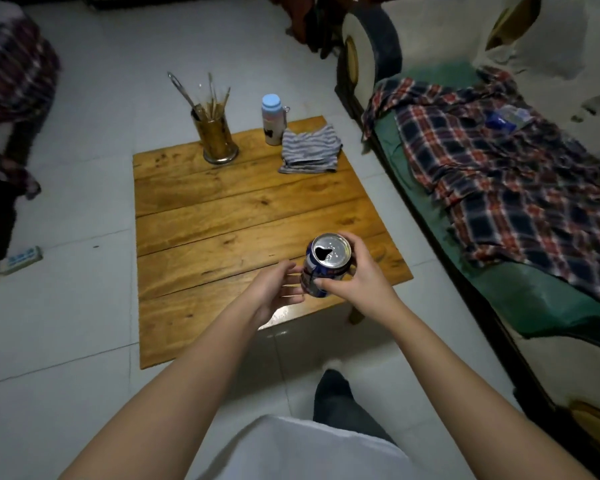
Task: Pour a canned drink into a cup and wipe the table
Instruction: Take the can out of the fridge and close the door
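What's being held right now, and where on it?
The right hand grips the open can around its side wall. The left hand is open beside it, holding nothing.

No lettering on the can (321, 268) can be read.

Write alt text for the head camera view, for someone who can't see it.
A person's right hand grips an opened drink can above a wooden table, with the left hand open beside it. A utensil holder, bottle and folded striped cloth sit at the far edge.
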`<move>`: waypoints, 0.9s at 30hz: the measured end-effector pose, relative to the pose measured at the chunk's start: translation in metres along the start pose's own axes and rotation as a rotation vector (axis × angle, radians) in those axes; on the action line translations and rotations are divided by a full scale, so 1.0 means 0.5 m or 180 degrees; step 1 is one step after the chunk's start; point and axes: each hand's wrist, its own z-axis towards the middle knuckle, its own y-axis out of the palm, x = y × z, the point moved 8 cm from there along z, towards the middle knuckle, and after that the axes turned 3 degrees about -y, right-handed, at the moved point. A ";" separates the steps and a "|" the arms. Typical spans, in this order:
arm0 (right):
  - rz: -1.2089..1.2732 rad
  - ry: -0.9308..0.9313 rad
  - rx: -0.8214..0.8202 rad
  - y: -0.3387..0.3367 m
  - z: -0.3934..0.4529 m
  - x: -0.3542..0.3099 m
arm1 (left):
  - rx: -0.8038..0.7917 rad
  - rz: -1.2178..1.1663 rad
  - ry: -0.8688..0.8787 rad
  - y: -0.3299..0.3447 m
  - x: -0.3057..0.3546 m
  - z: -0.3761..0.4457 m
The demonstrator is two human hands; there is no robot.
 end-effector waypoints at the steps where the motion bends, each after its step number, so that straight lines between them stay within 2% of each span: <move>1: 0.0031 0.0004 -0.0112 -0.008 0.028 0.004 | 0.0089 -0.0044 -0.0014 0.003 0.012 0.013; 7: -0.0004 -0.0109 -0.0556 -0.031 0.163 0.031 | 0.0522 -0.0213 -0.0078 0.022 0.073 0.088; 15: -0.0074 -0.0027 -0.0711 -0.029 0.289 0.093 | 0.0770 -0.0177 -0.0248 0.017 0.109 0.212; 27: -0.0531 0.0149 -0.0475 -0.001 0.458 0.225 | 0.0656 0.0145 -0.0139 0.007 0.131 0.444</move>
